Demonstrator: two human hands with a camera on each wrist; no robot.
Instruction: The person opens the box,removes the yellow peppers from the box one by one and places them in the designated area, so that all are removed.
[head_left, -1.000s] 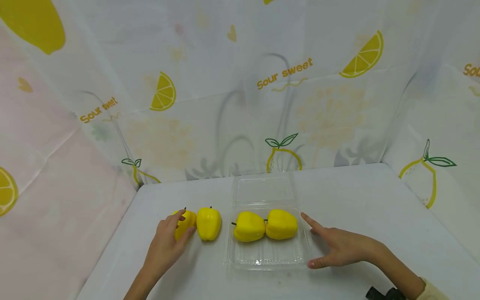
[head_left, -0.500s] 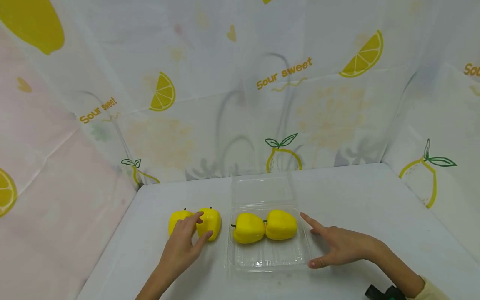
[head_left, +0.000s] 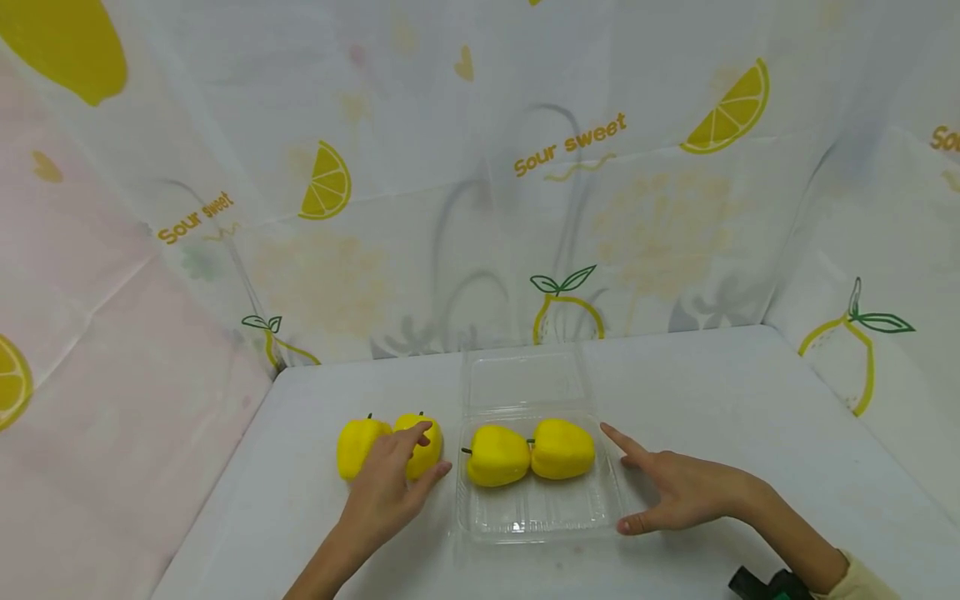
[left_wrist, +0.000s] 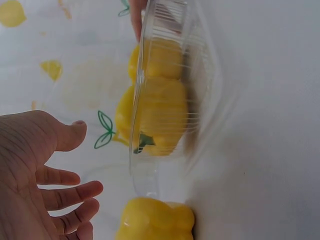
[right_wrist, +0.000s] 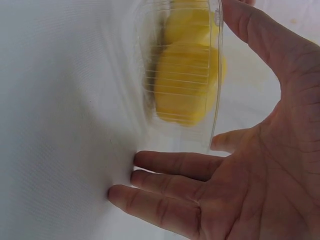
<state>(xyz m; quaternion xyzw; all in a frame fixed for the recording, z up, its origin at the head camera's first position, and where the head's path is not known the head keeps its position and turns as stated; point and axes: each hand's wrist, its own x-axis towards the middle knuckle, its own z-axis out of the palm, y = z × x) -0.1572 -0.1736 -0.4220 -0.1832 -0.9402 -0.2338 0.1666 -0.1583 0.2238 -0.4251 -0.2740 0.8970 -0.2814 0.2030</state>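
Two yellow bell peppers lie side by side in the back half of a clear plastic clamshell box (head_left: 540, 527), its lid (head_left: 528, 379) folded back flat. Left of the box stand two more: an outer yellow bell pepper (head_left: 356, 446) and an inner yellow bell pepper (head_left: 426, 457). My left hand (head_left: 390, 479) hovers over the inner one with fingers spread, partly covering it; the left wrist view shows nothing in its palm. On the box's right side, my right hand (head_left: 675, 492) has its thumb and index finger at the rim, while its other fingers (right_wrist: 155, 200) rest on the table.
A white cloth covers the table (head_left: 712, 383). Behind it hangs a lemon-print curtain (head_left: 420, 250), which also closes off both sides. A black device (head_left: 772, 585) sits at the right wrist, near the sleeve.
My left hand has moved right, from the outer loose pepper to over the inner one. The right hand has stayed at the box, and the peppers stand where they were.
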